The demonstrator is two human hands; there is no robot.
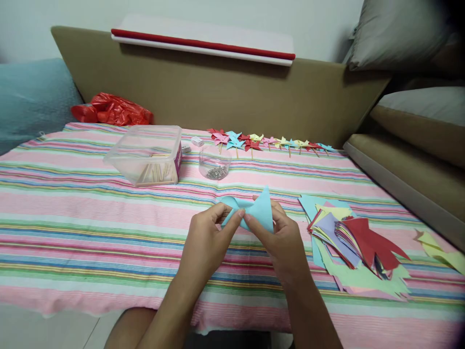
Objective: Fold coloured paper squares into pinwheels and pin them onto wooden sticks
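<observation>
1. The blue paper [254, 211] is held just above the near middle of the striped tabletop [90, 218], its flaps gathered toward the centre.
2. The left hand [207, 242] and right hand [285, 242] both pinch it with fingers and thumb, apparently so the folds don't spring open.
3. A cut paper stack [359, 242] lies to the right; a pin cup [215, 165], stick box [145, 155] and pinwheel row [269, 141] sit behind.
4. No writing is legible.

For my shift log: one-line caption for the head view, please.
Left hand and right hand pinch a blue paper piece over the striped cloth; cut paper stack right, pinwheels behind.
</observation>
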